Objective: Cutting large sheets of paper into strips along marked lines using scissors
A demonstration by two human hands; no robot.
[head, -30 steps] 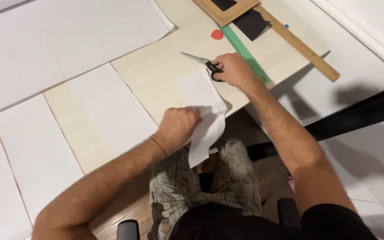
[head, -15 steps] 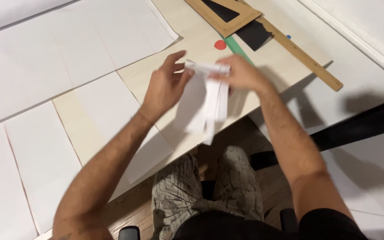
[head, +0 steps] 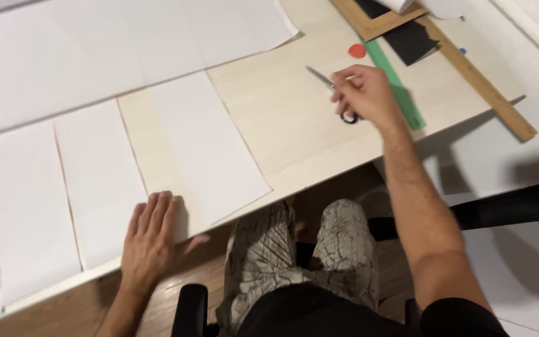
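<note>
Under the right hand (head: 364,93), grip closed on the scissors (head: 330,86) on the desk (head: 282,125) beside a green ruler (head: 397,87); left hand (head: 151,240) flat, fingers spread, on a sheet (head: 95,187); pickup step, lift needed next.

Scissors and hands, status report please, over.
Right hand on the scissors, blades closed, on the table. Left hand flat on a white sheet near the table's edge. Green ruler just beside.
</note>
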